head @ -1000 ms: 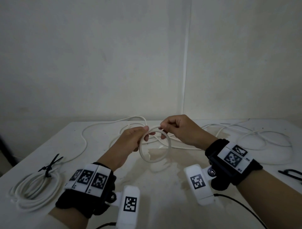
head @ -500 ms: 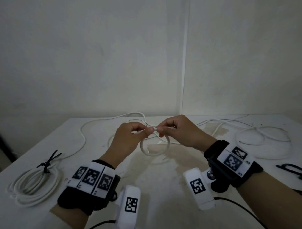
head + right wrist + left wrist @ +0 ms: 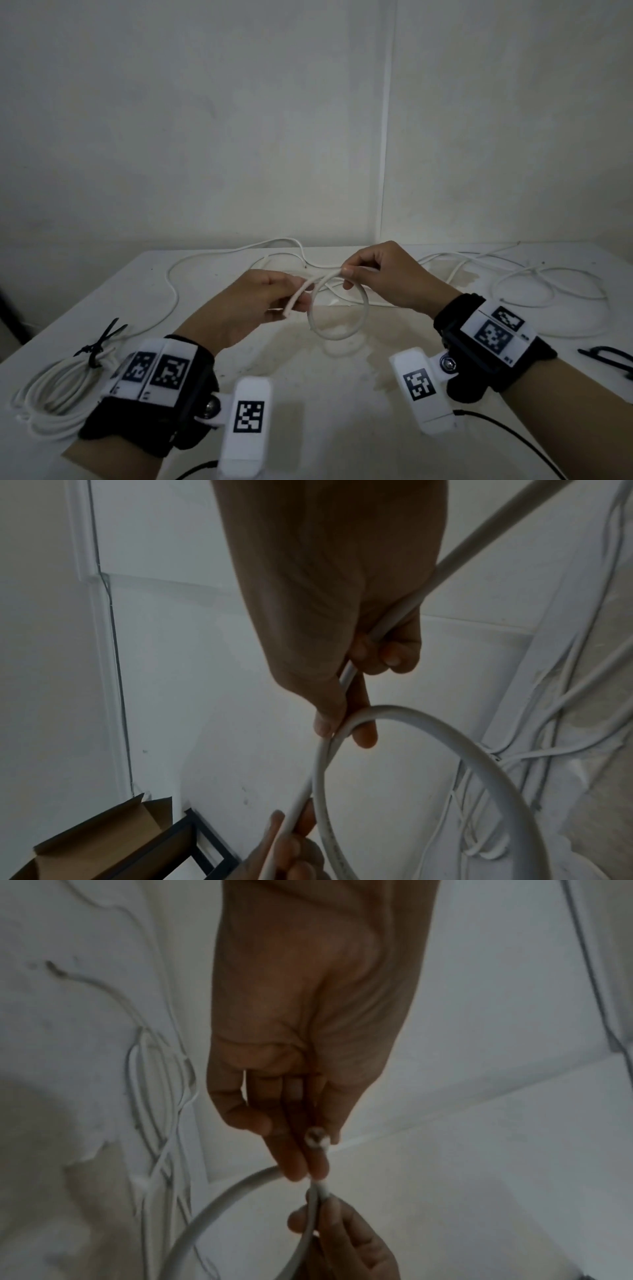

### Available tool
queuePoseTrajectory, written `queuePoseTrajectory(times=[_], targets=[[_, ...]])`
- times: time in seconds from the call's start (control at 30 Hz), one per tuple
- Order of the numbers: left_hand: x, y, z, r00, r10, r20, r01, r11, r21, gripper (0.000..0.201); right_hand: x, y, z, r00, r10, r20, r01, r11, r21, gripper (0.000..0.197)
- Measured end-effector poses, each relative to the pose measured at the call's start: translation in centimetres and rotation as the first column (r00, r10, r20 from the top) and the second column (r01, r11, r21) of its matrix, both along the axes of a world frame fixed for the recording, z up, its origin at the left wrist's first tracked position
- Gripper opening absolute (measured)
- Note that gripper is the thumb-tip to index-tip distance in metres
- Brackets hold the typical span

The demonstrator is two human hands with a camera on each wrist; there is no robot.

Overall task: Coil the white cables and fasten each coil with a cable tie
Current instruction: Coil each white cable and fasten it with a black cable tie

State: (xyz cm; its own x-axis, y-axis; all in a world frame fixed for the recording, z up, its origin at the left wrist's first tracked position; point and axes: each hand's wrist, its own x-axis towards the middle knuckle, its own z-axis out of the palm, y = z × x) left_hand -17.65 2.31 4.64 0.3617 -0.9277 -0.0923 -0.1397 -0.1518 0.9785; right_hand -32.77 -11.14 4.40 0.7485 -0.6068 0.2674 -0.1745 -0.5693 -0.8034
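The left hand (image 3: 260,301) now pinches the cable (image 3: 337,308) end lower, apart from the right hand (image 3: 383,274) (which pinches the loop's crossing), at frame centre. The first turn is formed; one tied coil (image 3: 58,394) lies lower left.

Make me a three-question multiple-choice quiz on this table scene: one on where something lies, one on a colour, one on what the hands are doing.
1. Where does the finished coil lie? A) near left on the table B) far right C) under the loop
2. What colour is its cable tie? A) white B) black C) red
3. The loop being formed is: A) flat on the table B) held by both hands C) held by one hand

Answers: 1 A, the finished coil lies at the table's near left. 2 B, the cable tie is black. 3 B, left hand and right hand pinch the loop in the air.
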Motion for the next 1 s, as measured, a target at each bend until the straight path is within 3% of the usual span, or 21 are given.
queuePoseTrajectory(times=[0.17,0.27,0.33,0.47,0.6,0.7,0.83,0.93,0.97,1.0], targets=[[-0.7,-0.2,-1.3,0.999,0.021,-0.048,-0.022,0.999,-0.039,0.004,-0.1,0.2,0.0,0.999,-0.014,0.052,0.014,1.0,-0.011,0.022],[-1.3,-0.4,-1.6,0.972,-0.027,-0.232,0.007,0.996,-0.087,0.008,-0.1,0.5,-0.1,0.997,-0.033,0.072,0.035,0.999,-0.027,0.025],[-1.8,-0.5,-1.5,0.965,-0.056,-0.257,0.032,0.995,-0.098,0.009,-0.1,0.7,-0.2,0.997,-0.033,0.072,0.035,0.999,-0.031,0.025],[-2.4,-0.9,-1.3,1.0,-0.002,-0.026,-0.002,0.992,-0.123,0.009,-0.3,0.9,-0.2,0.996,-0.041,0.075,0.04,0.999,0.012,0.019],[-2.5,-1.2,-1.8,0.969,0.117,0.216,-0.069,0.974,-0.217,0.011,-0.6,1.2,0.3,0.997,-0.017,0.07,0.011,0.996,0.09,0.02],[-2.2,-1.6,-2.4,0.842,0.254,0.476,-0.103,0.941,-0.321,0.01,-0.4,1.3,0.4,0.998,-0.007,0.056,-0.004,0.981,0.196,0.021],[-1.6,-1.8,-3.0,0.559,0.345,0.754,-0.008,0.912,-0.411,0.011,-0.4,1.3,0.7,1.0,0.003,-0.002,-0.002,0.967,0.256,0.023],[-1.5,-1.9,-3.2,0.379,0.373,0.847,0.053,0.905,-0.423,0.011,-0.5,1.3,0.8,1.0,0.009,-0.015,-0.005,0.964,0.267,0.024],[-1.4,-1.9,-3.2,0.34,0.381,0.86,0.065,0.903,-0.425,0.012,-0.6,1.3,0.9,1.0,0.009,-0.011,-0.005,0.961,0.276,0.024],[-1.3,-2.1,-3.2,0.345,0.387,0.855,0.074,0.897,-0.436,0.013,-0.7,1.2,0.9,1.0,0.007,-0.001,-0.007,0.958,0.287,0.024]])
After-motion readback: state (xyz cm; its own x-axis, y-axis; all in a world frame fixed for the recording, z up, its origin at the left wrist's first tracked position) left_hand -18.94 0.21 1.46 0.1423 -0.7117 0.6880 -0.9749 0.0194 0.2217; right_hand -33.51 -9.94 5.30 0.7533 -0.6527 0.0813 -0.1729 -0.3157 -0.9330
